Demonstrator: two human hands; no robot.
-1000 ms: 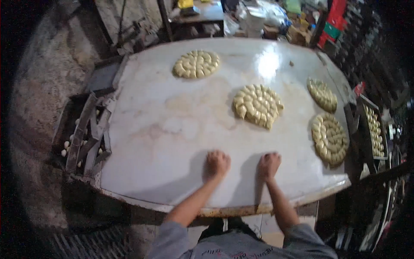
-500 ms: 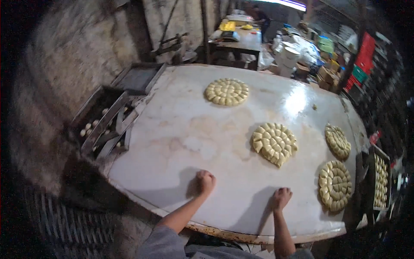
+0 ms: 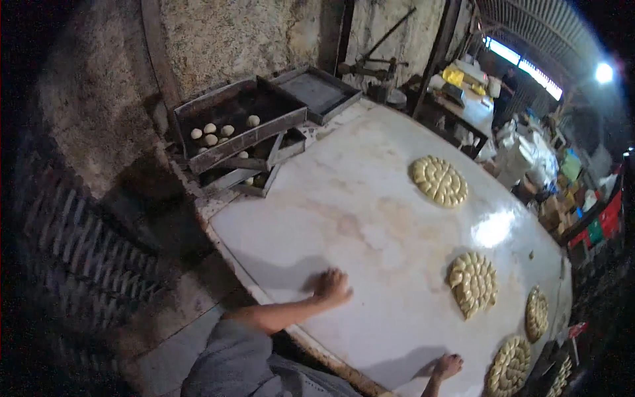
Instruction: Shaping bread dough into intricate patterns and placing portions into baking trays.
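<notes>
A glossy white, brown-stained table (image 3: 390, 245) stands beside a rough, mottled wall (image 3: 231, 36), with dark metal trays (image 3: 248, 141) of round, pale dough balls (image 3: 210, 139) at its left edge and a bright white lamp (image 3: 604, 73) beyond. Four pale-yellow, segmented dough rounds (image 3: 473, 284) lie on its right half. The left hand (image 3: 333, 286) and right hand (image 3: 448, 366) rest curled, well apart; whether they clench or cover anything, I cannot tell. Since the earlier frame, the view has swung left, showing the trays more fully.
</notes>
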